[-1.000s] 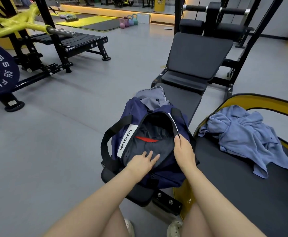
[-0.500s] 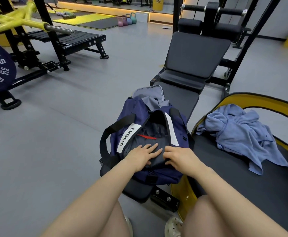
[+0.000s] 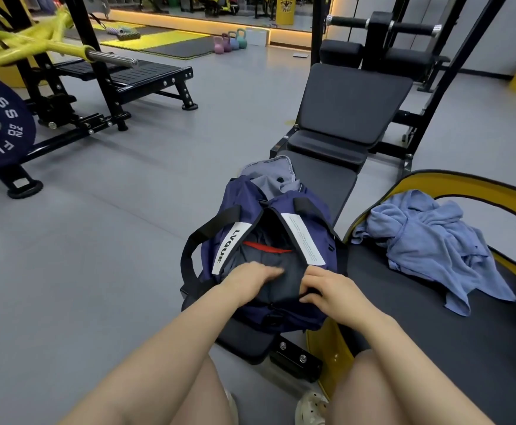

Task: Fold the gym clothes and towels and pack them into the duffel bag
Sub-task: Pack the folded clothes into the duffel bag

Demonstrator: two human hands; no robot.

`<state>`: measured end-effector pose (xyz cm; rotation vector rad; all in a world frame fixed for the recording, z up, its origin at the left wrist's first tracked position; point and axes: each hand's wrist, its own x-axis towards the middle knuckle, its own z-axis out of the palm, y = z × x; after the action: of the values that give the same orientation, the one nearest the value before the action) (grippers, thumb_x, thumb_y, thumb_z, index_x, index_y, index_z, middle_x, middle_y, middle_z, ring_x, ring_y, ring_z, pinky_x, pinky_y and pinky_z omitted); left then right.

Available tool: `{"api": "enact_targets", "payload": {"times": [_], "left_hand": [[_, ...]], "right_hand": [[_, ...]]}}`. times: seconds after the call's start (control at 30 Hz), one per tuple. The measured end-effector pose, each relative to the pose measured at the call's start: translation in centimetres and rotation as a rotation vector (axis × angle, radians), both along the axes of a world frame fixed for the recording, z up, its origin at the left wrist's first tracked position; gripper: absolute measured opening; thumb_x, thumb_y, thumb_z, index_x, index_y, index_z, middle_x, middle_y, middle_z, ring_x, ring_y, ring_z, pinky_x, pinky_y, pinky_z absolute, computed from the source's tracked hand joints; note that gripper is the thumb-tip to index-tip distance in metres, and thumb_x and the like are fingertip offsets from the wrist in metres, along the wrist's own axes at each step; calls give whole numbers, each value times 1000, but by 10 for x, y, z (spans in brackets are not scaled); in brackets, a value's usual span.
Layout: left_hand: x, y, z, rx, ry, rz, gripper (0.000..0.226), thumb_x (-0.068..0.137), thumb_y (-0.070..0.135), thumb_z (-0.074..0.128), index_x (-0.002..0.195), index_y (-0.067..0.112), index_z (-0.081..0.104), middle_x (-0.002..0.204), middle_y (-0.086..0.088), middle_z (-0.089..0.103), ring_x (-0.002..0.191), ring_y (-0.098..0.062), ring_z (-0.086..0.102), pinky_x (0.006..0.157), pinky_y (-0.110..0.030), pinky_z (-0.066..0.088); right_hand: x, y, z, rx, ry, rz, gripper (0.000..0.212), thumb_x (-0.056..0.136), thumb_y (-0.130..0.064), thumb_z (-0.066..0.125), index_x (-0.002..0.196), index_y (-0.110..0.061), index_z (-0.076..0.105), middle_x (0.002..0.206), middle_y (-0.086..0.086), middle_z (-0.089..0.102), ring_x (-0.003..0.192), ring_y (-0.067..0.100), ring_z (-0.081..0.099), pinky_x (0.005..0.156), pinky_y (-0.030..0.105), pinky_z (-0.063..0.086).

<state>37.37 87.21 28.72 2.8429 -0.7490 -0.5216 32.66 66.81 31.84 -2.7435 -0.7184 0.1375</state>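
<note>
both hands on dark garment (image 3: 276, 276) (inside duffel bag (image 3: 311, 210))

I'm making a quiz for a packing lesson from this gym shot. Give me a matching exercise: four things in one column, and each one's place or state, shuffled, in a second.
Things:
1. duffel bag
2. blue garment
3. left hand
4. right hand

Places or states:
A. crumpled, unfolded, on the black and yellow pad
B. fingers flat on the dark garment in the bag
C. open, on the near end of the bench
D. fingers curled on the dark garment's near edge

Pairs: 1-C, 2-A, 3-B, 4-D
</note>
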Motion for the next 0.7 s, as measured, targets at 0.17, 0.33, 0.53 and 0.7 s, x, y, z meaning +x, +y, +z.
{"api": "enact_targets", "payload": {"times": [0.17,0.33,0.53,0.7], "left_hand": [[5,-17,-11,170,-210,32,61,103,31,33,151,28,-4,160,0,-8,147,-21,-6,117,-45,1],[-12,-16,-27,289,-79,12,58,105,32,19,145,36,-23,154,3,-29,143,-24,-23,111,-58,-10],[-25,-9,-39,354,-91,3,58,104,31,17,145,32,-25,151,0,-36,139,-25,-32,108,-58,-16],[-22,-8,-33,284,-92,8,56,105,31,16,145,35,-23,154,2,-30,142,-24,-27,112,-54,-14]], "right_hand": [[0,5,-3,-136,43,-39,23,93,-46,53,110,-32,61,99,-14,43,89,8,51,66,26,38],[3,10,-5,-109,20,-106,24,96,-40,51,111,-30,66,93,-14,36,83,9,48,64,27,34],[1,20,-10,-131,35,-26,24,97,-36,51,113,-27,66,102,-8,44,84,9,44,62,26,34],[2,13,-16,-21,-10,-41,23,96,-31,53,116,-26,63,113,-11,44,87,9,50,65,23,37]]}}
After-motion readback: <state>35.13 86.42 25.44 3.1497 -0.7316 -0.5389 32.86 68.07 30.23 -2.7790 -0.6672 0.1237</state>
